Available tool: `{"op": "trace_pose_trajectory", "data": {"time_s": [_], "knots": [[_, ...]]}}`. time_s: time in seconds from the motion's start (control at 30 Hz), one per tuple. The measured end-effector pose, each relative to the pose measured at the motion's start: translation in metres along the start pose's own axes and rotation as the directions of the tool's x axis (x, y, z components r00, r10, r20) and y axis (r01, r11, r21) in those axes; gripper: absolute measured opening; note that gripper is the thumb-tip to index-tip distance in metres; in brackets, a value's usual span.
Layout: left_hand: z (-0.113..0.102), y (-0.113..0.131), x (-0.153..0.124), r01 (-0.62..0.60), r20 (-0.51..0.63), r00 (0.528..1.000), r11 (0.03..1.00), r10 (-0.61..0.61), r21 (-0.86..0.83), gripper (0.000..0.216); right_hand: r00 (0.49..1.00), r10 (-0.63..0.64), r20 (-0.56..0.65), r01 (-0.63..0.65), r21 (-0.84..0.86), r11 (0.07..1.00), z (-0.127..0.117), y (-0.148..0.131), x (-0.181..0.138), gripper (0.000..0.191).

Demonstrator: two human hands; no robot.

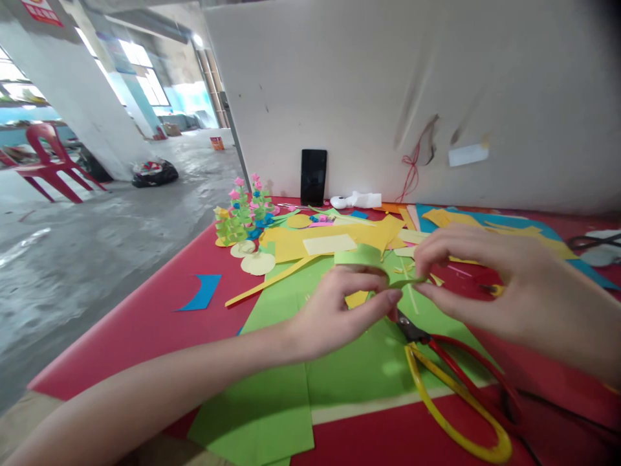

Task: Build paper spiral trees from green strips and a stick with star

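A curled green paper strip (359,256) spans the gap between my two hands. My left hand (339,304) pinches it near the middle, and the strip loops over the fingers. At its other end, my right hand (466,272) holds the tip between thumb and index finger. Scissors (412,329) with one red and one yellow handle lie just below the hands, their blade tips hidden behind my left fingers. Beneath them spread sheets of green paper (349,375) on the red tabletop (208,336).
Small paper trees with pink stars (242,207) stand at the back left. A black phone (314,177) leans on the white panel. Yellow paper (334,233), a blue scrap (201,292) and pale discs (258,263) lie about. A red chair (48,158) stands on the floor beyond.
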State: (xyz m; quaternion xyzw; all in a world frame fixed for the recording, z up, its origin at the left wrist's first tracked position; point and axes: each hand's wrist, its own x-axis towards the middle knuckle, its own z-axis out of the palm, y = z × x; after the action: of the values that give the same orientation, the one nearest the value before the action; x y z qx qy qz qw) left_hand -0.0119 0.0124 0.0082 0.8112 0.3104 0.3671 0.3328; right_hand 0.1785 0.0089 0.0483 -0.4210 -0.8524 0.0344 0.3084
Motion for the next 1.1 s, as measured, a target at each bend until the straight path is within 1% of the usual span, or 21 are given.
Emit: {"op": "trace_pose_trajectory", "data": {"time_s": [0.07, 0.2, 0.27, 0.4, 0.43, 0.57, 0.63, 0.7, 0.83, 0.87, 0.9, 0.97, 1.03, 1.1], "knots": [[0.001, -0.002, 0.000, -0.003, 0.046, 0.999, 1.000, 0.003, -0.003, 0.031, 0.998, -0.023, 0.058, 0.023, -0.003, 1.000, -0.002, 0.002, 0.000, 0.008], [0.003, -0.002, 0.000, 0.099, 0.191, 0.979, 0.989, -0.077, -0.107, 0.029, 0.991, -0.056, 0.123, 0.051, 0.043, 0.998, -0.004, 0.000, -0.001, 0.005], [0.003, -0.001, -0.001, 0.119, 0.222, 0.971, 0.985, -0.088, -0.128, 0.029, 0.986, -0.049, 0.160, 0.038, 0.073, 0.997, -0.007, -0.002, -0.003, 0.008], [0.002, 0.001, -0.001, 0.140, 0.220, 0.969, 0.981, -0.109, -0.131, 0.028, 0.981, -0.051, 0.189, 0.035, 0.087, 0.996, -0.012, -0.001, -0.005, 0.027], [0.002, 0.002, -0.001, 0.150, 0.219, 0.969, 0.980, -0.119, -0.133, 0.028, 0.981, -0.057, 0.184, 0.043, 0.084, 0.996, -0.013, 0.000, -0.005, 0.028], [0.001, 0.002, -0.002, 0.161, 0.223, 0.967, 0.973, -0.123, -0.164, 0.022, 0.990, -0.016, 0.142, 0.005, 0.084, 0.996, -0.013, 0.000, -0.003, 0.011], [0.002, 0.003, -0.002, 0.157, 0.221, 0.968, 0.972, -0.117, -0.172, 0.022, 0.992, 0.004, 0.123, -0.015, 0.094, 0.995, -0.013, 0.000, -0.003, 0.013], [0.002, 0.003, -0.003, 0.148, 0.222, 0.969, 0.974, -0.108, -0.170, 0.025, 0.995, -0.001, 0.098, -0.008, 0.092, 0.996, -0.015, 0.001, -0.003, 0.015], [0.003, 0.004, -0.003, 0.157, 0.251, 0.961, 0.973, -0.112, -0.166, 0.027, 0.998, 0.057, -0.017, -0.058, -0.012, 0.998, -0.020, 0.007, -0.008, 0.013], [0.003, 0.004, -0.003, 0.163, 0.256, 0.960, 0.973, -0.117, -0.166, 0.027, 0.998, 0.055, -0.033, -0.056, -0.037, 0.998, -0.021, 0.009, -0.008, 0.014], [0.003, 0.005, -0.003, 0.165, 0.256, 0.959, 0.973, -0.119, -0.163, 0.027, 0.999, 0.036, -0.021, -0.037, -0.052, 0.998, -0.021, 0.009, -0.009, 0.018], [0.003, 0.006, -0.003, 0.155, 0.253, 0.961, 0.976, -0.114, -0.150, 0.028, 0.998, -0.030, 0.061, 0.033, -0.050, 0.998, -0.020, 0.009, -0.009, 0.023], [0.003, 0.008, -0.004, 0.146, 0.261, 0.960, 0.979, -0.106, -0.140, 0.028, 0.988, -0.070, 0.138, 0.073, -0.020, 0.997, -0.020, 0.007, -0.008, 0.016], [0.003, 0.009, -0.005, 0.142, 0.274, 0.957, 0.980, -0.099, -0.142, 0.028, 0.986, -0.070, 0.149, 0.068, 0.017, 0.998, -0.020, 0.005, -0.008, 0.012]]}}
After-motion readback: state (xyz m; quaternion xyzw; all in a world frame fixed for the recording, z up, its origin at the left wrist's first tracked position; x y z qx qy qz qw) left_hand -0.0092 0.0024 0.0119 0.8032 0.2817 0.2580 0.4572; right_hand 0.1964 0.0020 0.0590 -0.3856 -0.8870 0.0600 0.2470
